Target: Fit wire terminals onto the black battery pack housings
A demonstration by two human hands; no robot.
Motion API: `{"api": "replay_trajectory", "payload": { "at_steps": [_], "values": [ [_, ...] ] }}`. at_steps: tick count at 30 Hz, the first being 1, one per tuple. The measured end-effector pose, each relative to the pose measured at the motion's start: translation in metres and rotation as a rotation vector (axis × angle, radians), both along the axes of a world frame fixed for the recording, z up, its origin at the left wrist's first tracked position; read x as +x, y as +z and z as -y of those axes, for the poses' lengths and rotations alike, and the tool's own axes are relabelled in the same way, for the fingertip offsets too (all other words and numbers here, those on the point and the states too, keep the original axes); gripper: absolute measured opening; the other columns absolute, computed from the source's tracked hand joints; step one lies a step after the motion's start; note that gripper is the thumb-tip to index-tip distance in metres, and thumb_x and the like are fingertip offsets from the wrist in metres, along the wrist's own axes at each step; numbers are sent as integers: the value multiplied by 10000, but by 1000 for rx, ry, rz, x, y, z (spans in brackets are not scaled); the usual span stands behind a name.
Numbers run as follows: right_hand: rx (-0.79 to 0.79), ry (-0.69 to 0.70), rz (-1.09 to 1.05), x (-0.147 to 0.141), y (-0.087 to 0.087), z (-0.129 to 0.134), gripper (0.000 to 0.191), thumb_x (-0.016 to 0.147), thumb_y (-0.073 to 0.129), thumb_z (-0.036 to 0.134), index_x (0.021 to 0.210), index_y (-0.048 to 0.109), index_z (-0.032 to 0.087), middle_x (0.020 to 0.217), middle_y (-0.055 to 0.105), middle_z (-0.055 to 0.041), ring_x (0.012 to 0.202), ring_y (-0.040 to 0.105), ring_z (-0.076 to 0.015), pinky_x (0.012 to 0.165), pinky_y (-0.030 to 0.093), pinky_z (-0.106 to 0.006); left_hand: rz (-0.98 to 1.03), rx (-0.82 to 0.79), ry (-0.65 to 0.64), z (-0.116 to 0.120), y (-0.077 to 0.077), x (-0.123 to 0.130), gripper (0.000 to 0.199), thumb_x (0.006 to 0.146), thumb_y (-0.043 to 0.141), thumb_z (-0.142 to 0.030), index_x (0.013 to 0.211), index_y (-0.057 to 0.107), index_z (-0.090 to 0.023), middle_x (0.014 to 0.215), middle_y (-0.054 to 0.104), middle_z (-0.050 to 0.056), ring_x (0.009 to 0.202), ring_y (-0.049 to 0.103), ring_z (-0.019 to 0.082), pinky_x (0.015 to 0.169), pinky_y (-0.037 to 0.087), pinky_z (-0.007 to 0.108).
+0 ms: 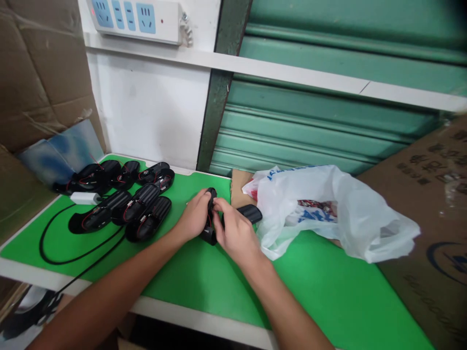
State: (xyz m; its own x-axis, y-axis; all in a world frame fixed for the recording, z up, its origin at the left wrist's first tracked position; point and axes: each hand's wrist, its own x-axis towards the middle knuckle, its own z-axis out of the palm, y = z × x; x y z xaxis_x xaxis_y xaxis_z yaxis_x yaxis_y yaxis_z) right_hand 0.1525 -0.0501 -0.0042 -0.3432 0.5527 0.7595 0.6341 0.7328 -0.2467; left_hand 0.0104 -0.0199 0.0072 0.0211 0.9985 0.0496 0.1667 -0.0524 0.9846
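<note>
My left hand is closed around the left side of a black plastic housing, held just above the green table top. From the right, my right hand pinches at the upper part of the same housing with thumb and forefinger. Whether a small part or wire sits between those fingertips is hidden. Just behind my right hand lies another black ribbed piece, beside the plastic bag. Several similar black housings with thin red wires rest in a group to the left of my hands.
A white plastic bag with small parts inside lies on the right, by a large cardboard box. A white adapter with a black cable sits on the green mat. A power strip is on the wall.
</note>
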Motion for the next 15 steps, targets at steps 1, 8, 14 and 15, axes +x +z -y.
{"api": "replay_trajectory", "payload": {
  "at_steps": [1,8,14,15],
  "values": [
    [13,-14,12,0,0,0,388,1048,478,129,1432,508,185,1104,794,-140,965,800,-257,886,681,-408,-5,-2,-4,0,0,0,273,1002,388,-310,855,601,-223,885,683,39,915,615,236,924,465,345],
    [101,-83,-20,-5,0,3,314,1028,508,108,1334,530,174,1015,801,-126,901,808,-239,837,671,-335,72,-23,16,-5,-7,1,281,1002,400,-325,861,621,-224,916,699,35,1008,635,234,1047,450,350],
    [97,-84,-87,-5,0,4,230,1028,537,132,1243,542,216,984,790,-95,841,806,-224,741,666,-311,201,-62,-3,-7,-13,2,273,990,429,-351,895,647,-217,966,709,37,1020,634,226,1019,473,338],
    [92,-79,-91,-4,-1,4,222,1025,540,129,1229,545,218,987,789,-94,848,807,-225,743,665,-311,213,-67,-8,-7,-13,1,273,989,434,-358,888,644,-217,954,705,35,1008,631,224,1001,481,336]
  ]
}}
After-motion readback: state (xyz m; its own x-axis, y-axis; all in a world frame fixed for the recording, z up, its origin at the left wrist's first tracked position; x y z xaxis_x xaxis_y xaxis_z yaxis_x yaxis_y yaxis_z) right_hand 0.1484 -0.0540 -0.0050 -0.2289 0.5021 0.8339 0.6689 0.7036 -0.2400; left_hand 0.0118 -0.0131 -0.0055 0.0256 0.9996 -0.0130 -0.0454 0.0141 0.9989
